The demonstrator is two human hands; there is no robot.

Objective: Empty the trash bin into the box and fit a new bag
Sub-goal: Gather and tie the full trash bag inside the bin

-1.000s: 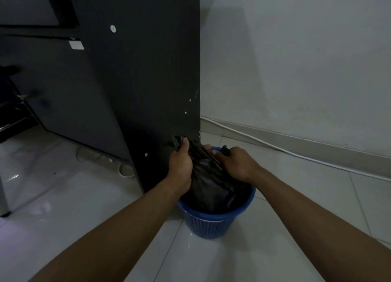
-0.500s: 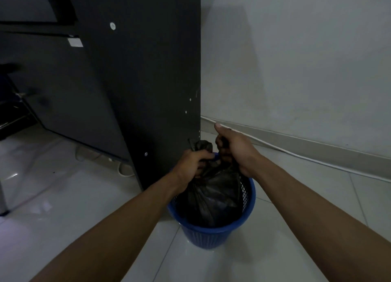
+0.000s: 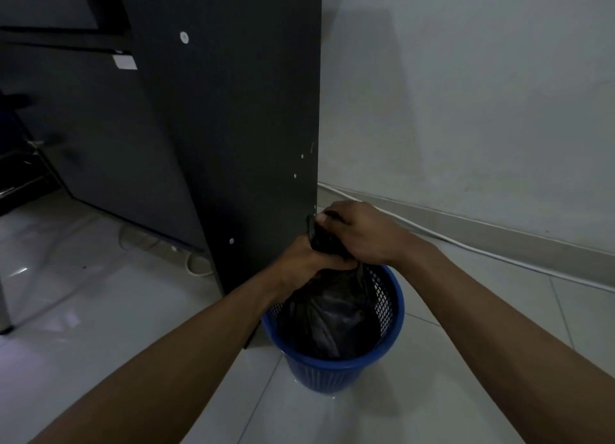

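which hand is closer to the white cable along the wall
Right. The right hand grips the bag neck just in front of the white cable; the left hand is lower, further from it.

A tall black furniture side panel [image 3: 233,127], dotted with pale fasteners, stands on a glossy white tiled floor [image 3: 100,310] beside a plain white wall [image 3: 466,94]. A white cable [image 3: 482,250] runs along the skirting board [image 3: 515,240]; another, possibly a loose cord [image 3: 196,267], coils near the panel's foot.
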